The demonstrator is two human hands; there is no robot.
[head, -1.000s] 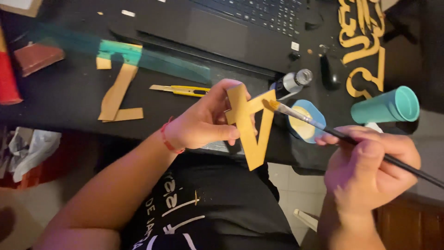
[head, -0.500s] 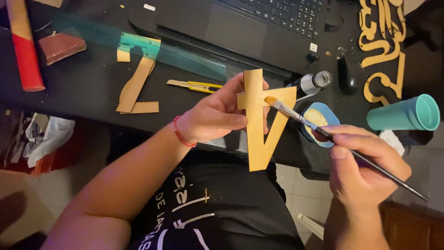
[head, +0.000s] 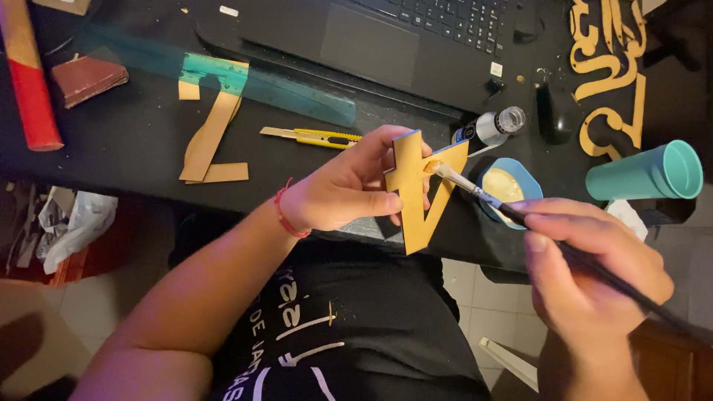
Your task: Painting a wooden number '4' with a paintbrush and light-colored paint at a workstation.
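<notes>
the left hand (head: 345,194) is closed around a gold cut-out numeral (head: 422,191), thumb across its face, holding it in the air just above the near edge of the counter (head: 134,148). the right hand (head: 587,271) pinches a thin paintbrush (head: 475,193), its tip touching the numeral's upper arm. the numeral's long axis runs near upright, stem pointing down toward the lap, wide end toward the laptop (head: 386,37). wet gold could smear under the gripping thumb, or drip onto the black shirt (head: 349,327). the small blue paint dish (head: 509,186) seems to sit near the counter's edge, where an elbow could tip it.
</notes>
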